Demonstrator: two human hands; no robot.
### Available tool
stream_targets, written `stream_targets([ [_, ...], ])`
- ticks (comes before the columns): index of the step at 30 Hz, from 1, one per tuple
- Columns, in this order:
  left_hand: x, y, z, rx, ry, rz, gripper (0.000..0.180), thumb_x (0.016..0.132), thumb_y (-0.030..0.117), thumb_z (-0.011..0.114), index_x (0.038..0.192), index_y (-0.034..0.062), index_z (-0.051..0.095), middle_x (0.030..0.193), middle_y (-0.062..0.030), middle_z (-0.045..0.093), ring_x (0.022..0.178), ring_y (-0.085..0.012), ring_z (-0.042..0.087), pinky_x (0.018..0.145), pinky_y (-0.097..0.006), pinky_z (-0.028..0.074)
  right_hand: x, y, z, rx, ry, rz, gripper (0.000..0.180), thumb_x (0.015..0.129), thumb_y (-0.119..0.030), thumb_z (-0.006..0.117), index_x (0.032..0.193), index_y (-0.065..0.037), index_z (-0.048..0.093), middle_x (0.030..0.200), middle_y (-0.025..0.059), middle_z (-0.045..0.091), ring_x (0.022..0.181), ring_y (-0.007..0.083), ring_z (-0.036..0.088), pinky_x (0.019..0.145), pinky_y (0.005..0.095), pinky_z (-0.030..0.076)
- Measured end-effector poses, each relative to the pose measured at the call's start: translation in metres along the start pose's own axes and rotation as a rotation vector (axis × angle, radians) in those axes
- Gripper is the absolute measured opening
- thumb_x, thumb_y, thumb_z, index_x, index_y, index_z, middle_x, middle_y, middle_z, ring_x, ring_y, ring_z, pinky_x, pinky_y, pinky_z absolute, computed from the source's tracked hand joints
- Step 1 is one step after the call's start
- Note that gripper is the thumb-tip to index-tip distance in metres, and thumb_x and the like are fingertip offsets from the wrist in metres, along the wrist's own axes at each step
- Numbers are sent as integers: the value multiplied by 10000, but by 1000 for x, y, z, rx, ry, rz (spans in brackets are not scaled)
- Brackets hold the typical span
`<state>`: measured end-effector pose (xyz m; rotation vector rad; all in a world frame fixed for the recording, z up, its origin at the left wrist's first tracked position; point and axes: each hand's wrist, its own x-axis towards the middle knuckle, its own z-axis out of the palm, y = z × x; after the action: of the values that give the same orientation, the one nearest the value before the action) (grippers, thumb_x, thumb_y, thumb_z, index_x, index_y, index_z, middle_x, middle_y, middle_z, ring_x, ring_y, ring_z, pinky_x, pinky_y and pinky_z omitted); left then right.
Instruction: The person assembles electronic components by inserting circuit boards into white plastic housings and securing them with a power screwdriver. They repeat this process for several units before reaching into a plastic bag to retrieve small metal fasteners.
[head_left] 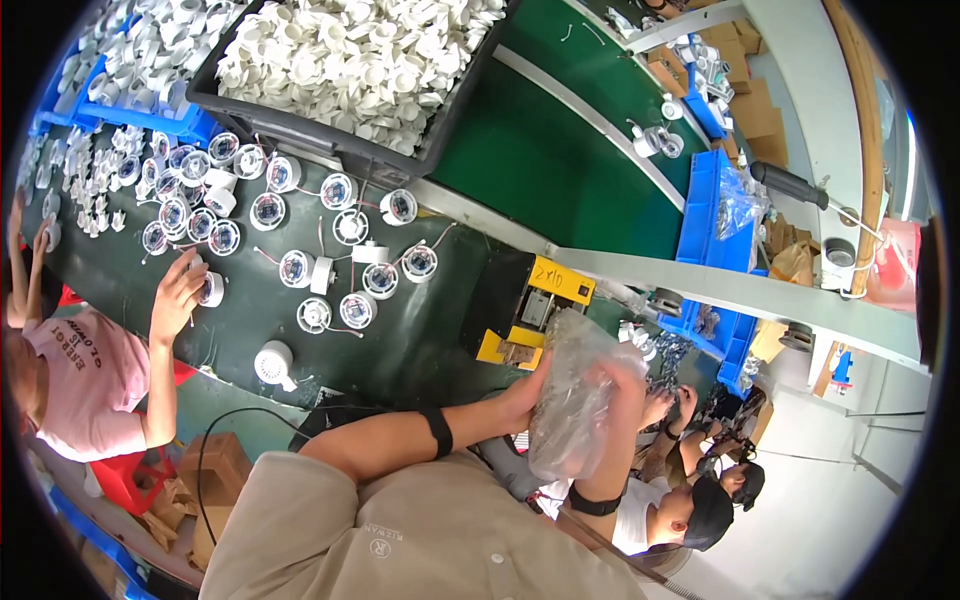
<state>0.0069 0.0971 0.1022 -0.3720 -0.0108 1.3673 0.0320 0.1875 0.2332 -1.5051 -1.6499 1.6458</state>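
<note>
Both of my hands hold a clear plastic bag (575, 400) filled with small metallic parts, just above a dark green table (420, 340). My left hand (527, 388) grips the bag's left side and my right hand (630, 385) closes over its upper right side. Each of my wrists wears a black band. Several round white lamp parts with wires (340, 265) lie spread on the table to the left of the bag. A yellow and black device (540, 300) stands just beyond the bag.
A black crate of white plastic housings (350, 60) sits at the back, with blue trays (120, 80) beside it. A person in a pink shirt (85, 375) at left touches a round part with one hand (180, 295). Another person in a black cap (705, 510) sits lower right. A green conveyor belt (560, 160) runs behind.
</note>
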Motion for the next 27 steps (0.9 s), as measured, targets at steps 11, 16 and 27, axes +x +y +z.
stream_targets([
  [11, -5, 5, 7, -20, 60, 23, 636, 953, 569, 300, 1411, 129, 341, 1396, -51, 442, 1253, -199, 462, 1065, -392, 384, 4, 3, 0, -50, -17, 41, 142, 729, -30, 592, 829, -55, 494, 688, 17, 535, 640, 118, 547, 593, 229, 408],
  [16, -7, 5, 11, -13, 71, 53, 654, 941, 590, 344, 1376, 106, 401, 1354, -60, 484, 1221, -207, 486, 1046, -387, 393, 4, 4, 3, -79, 0, -2, 153, 726, -35, 606, 828, -56, 494, 713, 11, 542, 665, 108, 543, 606, 227, 402],
  [27, -4, 9, 4, 65, 93, 12, 634, 948, 573, 363, 1365, 99, 419, 1338, -61, 501, 1200, -202, 501, 1022, -380, 404, 1, 7, -7, -10, -83, -42, 150, 733, -33, 612, 820, -65, 494, 712, 0, 544, 639, 92, 526, 599, 219, 396],
])
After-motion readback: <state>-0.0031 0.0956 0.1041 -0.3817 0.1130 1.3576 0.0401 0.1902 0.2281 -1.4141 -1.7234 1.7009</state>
